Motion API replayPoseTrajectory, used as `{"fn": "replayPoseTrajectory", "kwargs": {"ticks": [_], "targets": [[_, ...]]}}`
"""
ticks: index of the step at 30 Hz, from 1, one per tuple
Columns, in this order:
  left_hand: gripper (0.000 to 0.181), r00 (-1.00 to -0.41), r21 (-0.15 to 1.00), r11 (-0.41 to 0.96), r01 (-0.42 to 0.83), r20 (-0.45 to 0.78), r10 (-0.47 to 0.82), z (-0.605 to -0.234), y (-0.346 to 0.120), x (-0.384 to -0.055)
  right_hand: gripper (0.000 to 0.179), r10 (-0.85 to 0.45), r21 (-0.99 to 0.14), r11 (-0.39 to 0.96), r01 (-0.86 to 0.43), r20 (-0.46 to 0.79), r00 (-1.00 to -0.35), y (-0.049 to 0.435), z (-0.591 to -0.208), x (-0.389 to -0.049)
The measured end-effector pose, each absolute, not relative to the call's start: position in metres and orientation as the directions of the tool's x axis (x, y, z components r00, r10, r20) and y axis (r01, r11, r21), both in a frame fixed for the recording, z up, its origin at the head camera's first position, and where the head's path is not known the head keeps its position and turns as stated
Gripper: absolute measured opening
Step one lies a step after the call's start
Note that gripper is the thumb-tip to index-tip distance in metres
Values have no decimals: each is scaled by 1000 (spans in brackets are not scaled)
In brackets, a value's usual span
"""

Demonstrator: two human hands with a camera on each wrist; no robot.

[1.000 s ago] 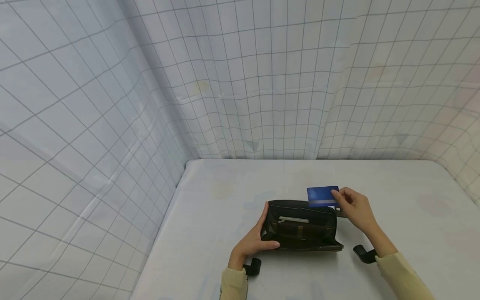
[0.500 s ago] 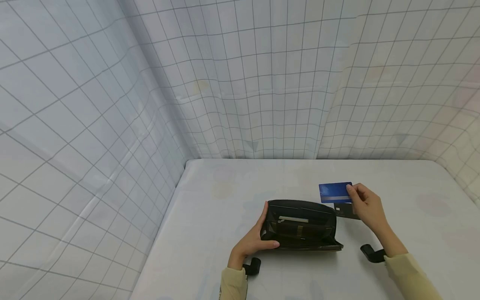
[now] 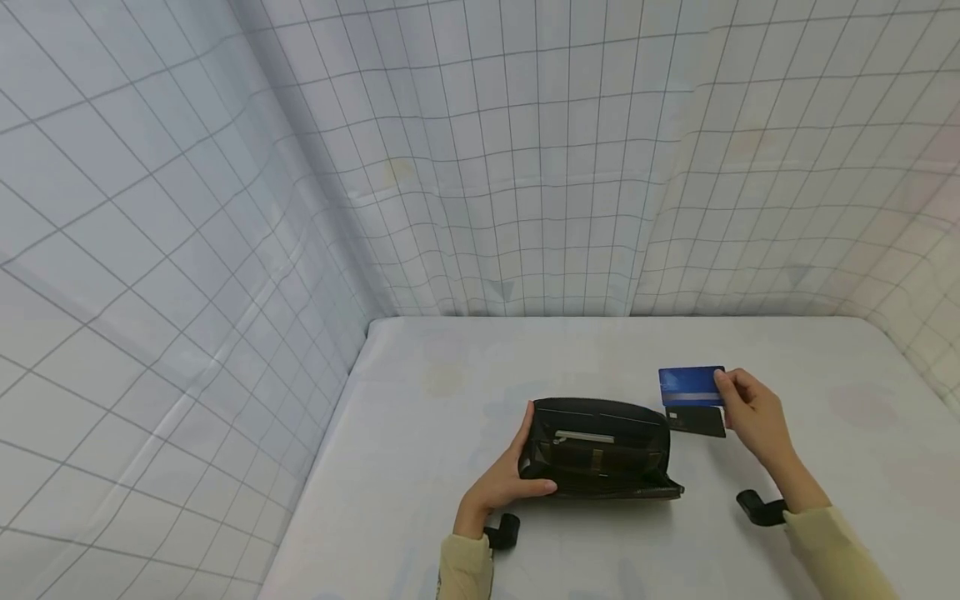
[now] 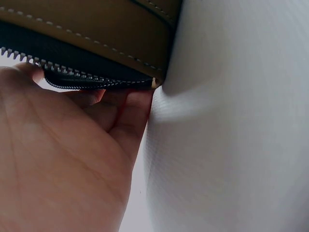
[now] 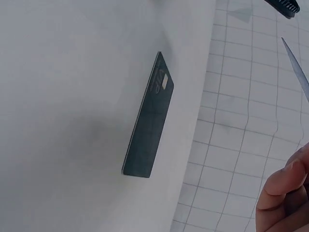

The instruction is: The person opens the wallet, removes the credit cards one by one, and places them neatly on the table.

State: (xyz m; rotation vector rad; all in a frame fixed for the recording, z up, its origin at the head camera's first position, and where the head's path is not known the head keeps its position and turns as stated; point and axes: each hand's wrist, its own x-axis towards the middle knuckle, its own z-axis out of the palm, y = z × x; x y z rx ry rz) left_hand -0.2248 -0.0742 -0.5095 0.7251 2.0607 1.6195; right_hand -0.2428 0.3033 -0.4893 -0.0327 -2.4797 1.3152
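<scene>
A blue card (image 3: pixel 691 386) with a pale stripe is held above the table to the right of the wallet, pinched at its right end between the thumb and fingers of the right hand (image 3: pixel 756 418). Seen from the head, its lower edge runs along the top of a black card (image 3: pixel 696 421); the right wrist view shows the two apart, with the black one lying flat on the table and bearing a pale chip and the letters VIP. Just left of the cards, the long zip wallet (image 3: pixel 596 450) gapes open, a silver inner zip (image 3: pixel 585 436) across its dark inside. The left hand (image 3: pixel 497 486) grips its left end, thumb along the near edge. Brown leather with white stitching shows on its outside. Each wrist wears a black mount below a pale yellow sleeve (image 3: pixel 467 567). A white cloth covers the table (image 3: pixel 405 467); behind hangs a grid-patterned white curtain (image 3: pixel 525 167).
</scene>
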Motion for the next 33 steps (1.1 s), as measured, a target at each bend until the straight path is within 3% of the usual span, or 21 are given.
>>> {"fn": "replayPoseTrajectory", "kwargs": {"ticks": [24,33], "targets": [[111,-780,965,205,161,-2,626,-512,-75,-225,39,307,-777,628,52,186,-933,366,-512,-228],[111,-777,968,195,156,-1,629,-512,-74,-226,39,269,-757,653,25,201,-942,378,-516,-222]]}}
